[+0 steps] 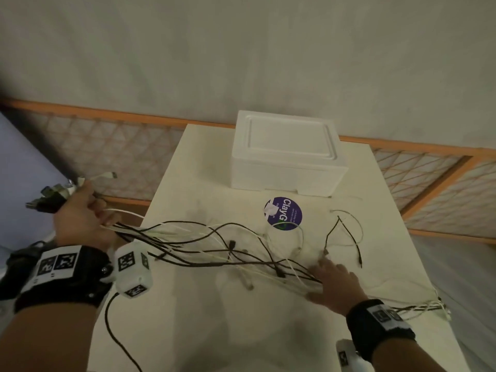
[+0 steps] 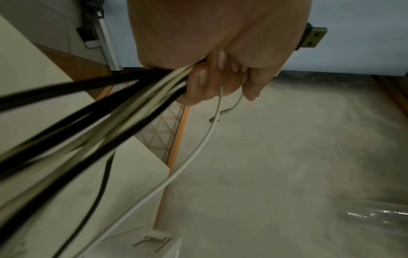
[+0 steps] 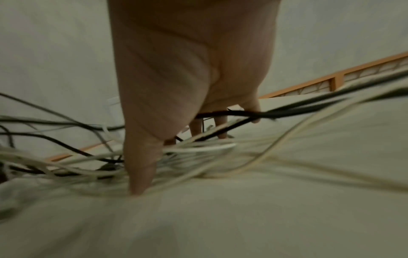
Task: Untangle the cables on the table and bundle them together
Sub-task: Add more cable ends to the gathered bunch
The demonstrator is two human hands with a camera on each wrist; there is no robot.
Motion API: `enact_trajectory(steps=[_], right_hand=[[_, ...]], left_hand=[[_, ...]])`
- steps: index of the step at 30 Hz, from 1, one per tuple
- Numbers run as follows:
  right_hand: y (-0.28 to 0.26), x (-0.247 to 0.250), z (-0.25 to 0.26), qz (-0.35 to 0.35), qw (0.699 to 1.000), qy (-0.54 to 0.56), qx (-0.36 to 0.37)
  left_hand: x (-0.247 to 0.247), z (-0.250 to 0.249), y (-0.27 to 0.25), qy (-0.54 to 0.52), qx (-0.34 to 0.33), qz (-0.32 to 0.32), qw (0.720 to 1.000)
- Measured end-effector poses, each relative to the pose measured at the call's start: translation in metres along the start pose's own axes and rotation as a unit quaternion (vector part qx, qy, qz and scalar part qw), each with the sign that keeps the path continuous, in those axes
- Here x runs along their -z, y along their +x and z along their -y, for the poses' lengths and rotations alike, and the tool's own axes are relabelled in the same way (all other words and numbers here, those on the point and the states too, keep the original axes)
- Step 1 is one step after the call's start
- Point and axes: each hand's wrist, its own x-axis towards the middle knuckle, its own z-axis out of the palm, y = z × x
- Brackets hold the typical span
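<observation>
- Left hand [image 1: 80, 216], at the frame's left edge, clenches gathered cables [image 1: 204, 248] near their plugs.
- Right hand [image 1: 335, 284] lies flat, fingers spread over strands crossing the tabletop [image 1: 268, 331].
- White foam box [image 1: 288, 154] sits beyond.

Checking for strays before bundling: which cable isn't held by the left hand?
The thin black cable looped right of the purple sticker; it lies alone on the table, while the others run to the left hand.

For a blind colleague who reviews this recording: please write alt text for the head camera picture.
A left hand grips the gathered ends of black and white cables, holding them off the left edge of a white table, while the right hand rests with spread fingers on the loose strands. Behind stand a white foam box and a round purple sticker.
</observation>
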Motion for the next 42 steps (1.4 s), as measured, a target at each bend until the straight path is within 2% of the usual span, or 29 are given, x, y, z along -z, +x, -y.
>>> enact_trajectory(steps=[2, 4, 6, 7, 9, 10, 11, 12, 13, 15, 17, 20, 22, 24, 26, 27, 29, 30, 32, 33, 34, 35, 39, 42], right_hand=[[-0.003, 0.008, -0.021, -0.012, 0.998, -0.02, -0.064], [-0.007, 0.021, -0.041, 0.038, 0.992, -0.042, -0.117], [-0.008, 0.048, -0.042, 0.082, 0.988, -0.068, -0.114], [-0.008, 0.065, -0.034, 0.079, 0.991, -0.057, -0.09], [-0.003, 0.104, 0.004, -0.005, 0.999, 0.045, 0.012], [-0.003, 0.122, 0.034, -0.06, 0.986, 0.13, 0.082], [-0.005, 0.138, 0.067, -0.098, 0.961, 0.211, 0.152], [-0.009, 0.151, 0.102, -0.11, 0.936, 0.26, 0.211], [-0.009, 0.156, 0.135, -0.095, 0.924, 0.272, 0.253], [-0.006, 0.148, 0.179, -0.07, 0.924, 0.231, 0.295], [0.005, 0.128, 0.178, -0.086, 0.942, 0.172, 0.274], [0.011, 0.111, 0.121, -0.082, 0.977, 0.078, 0.182], [0.007, 0.103, 0.082, -0.063, 0.991, 0.045, 0.108], [0.005, 0.099, 0.058, -0.018, 0.997, 0.019, 0.078], [0.003, 0.102, 0.052, 0.079, 0.99, 0.07, 0.097], [0.003, 0.107, 0.057, 0.12, 0.979, 0.118, 0.113], [0.001, 0.122, 0.075, 0.127, 0.942, 0.27, 0.152], [0.002, 0.129, 0.087, 0.108, 0.904, 0.383, 0.156], [0.007, 0.138, 0.115, 0.079, 0.789, 0.596, 0.128], [0.01, 0.144, 0.128, 0.08, 0.737, 0.663, 0.106], [0.012, 0.15, 0.138, 0.077, 0.709, 0.696, 0.088], [0.015, 0.154, 0.144, 0.068, 0.697, 0.709, 0.083], [0.021, 0.165, 0.154, -0.024, 0.75, 0.647, 0.137], [0.017, 0.17, 0.159, -0.08, 0.74, 0.646, 0.17]], left_hand=[[0.004, -0.006, 0.006, -0.003, 0.01, -0.028, 1.0], [0.003, -0.009, 0.004, -0.011, -0.002, -0.044, 0.999], [-0.007, -0.001, -0.006, -0.026, -0.03, -0.039, 0.998], [-0.016, 0.006, -0.015, -0.028, -0.029, -0.031, 0.999], [-0.036, 0.026, -0.026, -0.057, -0.028, 0.001, 0.998], [-0.048, 0.037, -0.031, -0.083, -0.019, 0.029, 0.996], [-0.063, 0.048, -0.04, -0.102, 0.0, 0.067, 0.993], [-0.076, 0.058, -0.048, -0.105, 0.022, 0.112, 0.988], [-0.089, 0.068, -0.056, -0.101, 0.039, 0.155, 0.982], [-0.11, 0.078, -0.067, -0.087, 0.051, 0.197, 0.975], [-0.114, 0.073, -0.064, -0.08, 0.04, 0.197, 0.976], [-0.092, 0.053, -0.039, -0.1, 0.027, 0.151, 0.983], [-0.075, 0.055, -0.026, -0.093, 0.035, 0.144, 0.985], [-0.067, 0.074, -0.024, -0.068, 0.046, 0.156, 0.984], [-0.068, 0.099, -0.032, -0.023, 0.051, 0.184, 0.981], [-0.07, 0.112, -0.037, 0.003, 0.051, 0.202, 0.978], [-0.073, 0.133, -0.048, 0.069, 0.033, 0.239, 0.968], [-0.074, 0.141, -0.052, 0.103, 0.022, 0.254, 0.961], [-0.078, 0.149, -0.061, 0.147, 0.009, 0.288, 0.946], [-0.08, 0.151, -0.065, 0.164, 0.004, 0.307, 0.938], [-0.081, 0.153, -0.069, 0.182, 0.0, 0.322, 0.929], [-0.083, 0.153, -0.073, 0.2, -0.001, 0.333, 0.921], [-0.081, 0.149, -0.076, 0.233, 0.013, 0.35, 0.907], [-0.078, 0.147, -0.074, 0.175, 0.05, 0.349, 0.919]])
